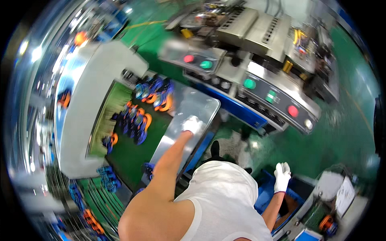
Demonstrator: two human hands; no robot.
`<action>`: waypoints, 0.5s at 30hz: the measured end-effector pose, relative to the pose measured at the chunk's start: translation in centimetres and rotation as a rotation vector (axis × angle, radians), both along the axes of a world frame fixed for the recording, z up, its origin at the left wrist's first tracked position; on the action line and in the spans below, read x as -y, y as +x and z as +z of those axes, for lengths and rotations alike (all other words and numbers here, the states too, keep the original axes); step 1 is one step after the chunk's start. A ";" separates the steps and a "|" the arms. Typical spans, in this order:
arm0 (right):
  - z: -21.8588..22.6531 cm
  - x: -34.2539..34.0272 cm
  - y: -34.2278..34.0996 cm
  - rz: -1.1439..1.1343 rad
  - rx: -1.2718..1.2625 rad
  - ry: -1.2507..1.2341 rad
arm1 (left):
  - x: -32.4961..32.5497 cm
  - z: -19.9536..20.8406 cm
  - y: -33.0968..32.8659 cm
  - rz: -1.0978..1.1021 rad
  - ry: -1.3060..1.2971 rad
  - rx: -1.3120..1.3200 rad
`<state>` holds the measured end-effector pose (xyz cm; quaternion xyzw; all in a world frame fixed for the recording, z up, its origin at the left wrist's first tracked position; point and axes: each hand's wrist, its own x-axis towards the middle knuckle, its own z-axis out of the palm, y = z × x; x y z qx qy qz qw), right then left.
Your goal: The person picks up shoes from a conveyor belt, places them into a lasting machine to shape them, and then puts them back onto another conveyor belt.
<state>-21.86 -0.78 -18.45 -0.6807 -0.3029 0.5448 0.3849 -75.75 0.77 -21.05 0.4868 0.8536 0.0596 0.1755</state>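
Note:
My left hand (194, 124), in a white glove, reaches forward over a bare metal ledge (196, 102); it is smeared, so its fingers do not show clearly. Left of it, on a green conveyor surface (157, 130), several blue and orange shoe-like pieces (134, 122) lie in clusters. More of these pieces (163, 94) rest close to the ledge's far end. At the right, my right hand (282, 176), also in a white glove, is held out above a blue bin (265, 188) with its fingers stretched and nothing visible in them.
A pale machine housing (80, 100) with a bristle curtain (105, 116) spans the conveyor at left. Ahead stands a metal machine (245, 36) with red (292, 111) and green buttons (249, 83). More shoe-like pieces (93, 222) sit on the roller section at lower left.

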 end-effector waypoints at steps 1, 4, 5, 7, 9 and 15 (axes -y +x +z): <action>0.2 -0.7 -2.1 0.052 0.010 -0.039 | 3.3 0.7 -8.4 -0.482 -0.348 -0.402; -4.5 -1.9 -2.8 0.179 0.192 -0.106 | 12.8 4.0 -20.2 0.567 0.012 -0.217; -4.2 -2.9 -3.7 0.232 0.246 -0.173 | 14.5 5.8 -22.1 0.677 0.127 -0.116; -2.7 -4.5 -8.3 0.349 0.388 -0.257 | 20.3 6.8 -28.2 0.818 0.111 -0.199; -1.5 -6.6 -12.6 0.404 0.494 -0.285 | 22.2 6.8 -30.6 0.956 0.158 -0.187; 0.2 -12.0 -20.5 0.706 0.697 -0.191 | 18.0 -1.8 -28.2 0.958 0.021 -0.143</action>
